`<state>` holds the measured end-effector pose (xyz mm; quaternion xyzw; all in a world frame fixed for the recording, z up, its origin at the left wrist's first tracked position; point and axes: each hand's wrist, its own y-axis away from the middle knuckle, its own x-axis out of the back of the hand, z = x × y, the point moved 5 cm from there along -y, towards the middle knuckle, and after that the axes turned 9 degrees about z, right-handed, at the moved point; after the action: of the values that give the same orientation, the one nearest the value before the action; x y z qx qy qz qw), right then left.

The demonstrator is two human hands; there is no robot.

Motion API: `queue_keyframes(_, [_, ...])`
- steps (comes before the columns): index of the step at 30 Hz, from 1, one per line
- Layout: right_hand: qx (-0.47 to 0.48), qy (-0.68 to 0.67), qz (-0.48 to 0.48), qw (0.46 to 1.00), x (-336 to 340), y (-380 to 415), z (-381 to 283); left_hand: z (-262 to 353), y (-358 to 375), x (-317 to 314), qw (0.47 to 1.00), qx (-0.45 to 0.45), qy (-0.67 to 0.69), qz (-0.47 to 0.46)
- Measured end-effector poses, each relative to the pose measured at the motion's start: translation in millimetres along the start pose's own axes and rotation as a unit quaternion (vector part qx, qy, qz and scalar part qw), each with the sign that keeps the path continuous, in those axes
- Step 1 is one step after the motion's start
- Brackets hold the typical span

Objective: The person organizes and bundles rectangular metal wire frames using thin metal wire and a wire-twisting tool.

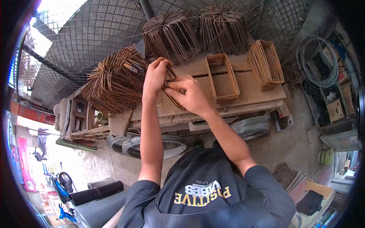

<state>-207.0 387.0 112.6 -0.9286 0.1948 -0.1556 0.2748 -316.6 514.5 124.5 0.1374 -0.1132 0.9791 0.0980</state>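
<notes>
Over the middle of the wooden bench (190,110), my left hand (156,76) is closed around the upper part of some thin rusty metal rods (175,102). My right hand (185,92) grips the same rods lower down, just to the right. A fanned bundle of rusty rectangular wire frames (110,83) lies left of my left hand. Right of my hands, a small stack of rectangular frames (216,97) rests on the bench, with a leaning stack (262,66) farther right. My fingers partly hide the held rods.
Two large bundles of frames (167,38) (222,28) stand at the back against a wire mesh (102,34). Wire coils (152,146) lie under the bench's front edge. Another wire coil (317,76) hangs at the right. Mesh rolls (100,209) lie at lower left.
</notes>
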Motion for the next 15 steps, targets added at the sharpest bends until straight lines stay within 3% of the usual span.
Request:
queue_keyframes(7, [0.011,-0.003,0.007,1.0,0,4,4,4,-3,-2,0.999,-0.04,0.01,-0.003])
queue_keyframes(8, [0.029,0.017,0.016,0.999,3,5,2,4,1,0,1.0,-0.006,-0.019,-0.001])
queue_keyframes(12, [0.076,0.085,0.035,0.993,9,5,-8,-2,-2,-4,1.0,-0.027,-0.002,-0.008])
queue_keyframes(15, [0.057,0.079,0.028,0.995,8,6,-1,-1,-2,-5,1.0,-0.015,0.005,-0.01])
